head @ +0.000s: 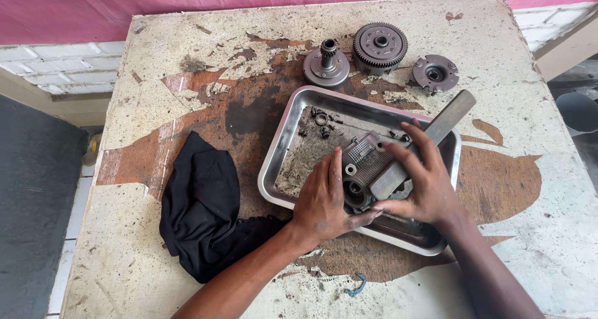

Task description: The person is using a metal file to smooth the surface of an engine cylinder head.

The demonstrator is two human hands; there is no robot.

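left hand [324,197] bracing, fingers spread on the grey engine part [364,169] | right hand [423,182] clamping flat metal bar [430,138], pointing toward 1 o'clock | part sitting in steel tray [280,151], surface centre | keeping bar flat, part pinned, scraping lightly

You see a silvery tray [281,146] and a black rag [202,204]. Your table [187,64] is cream, with rust-brown patches. The wall [124,1] is pink.
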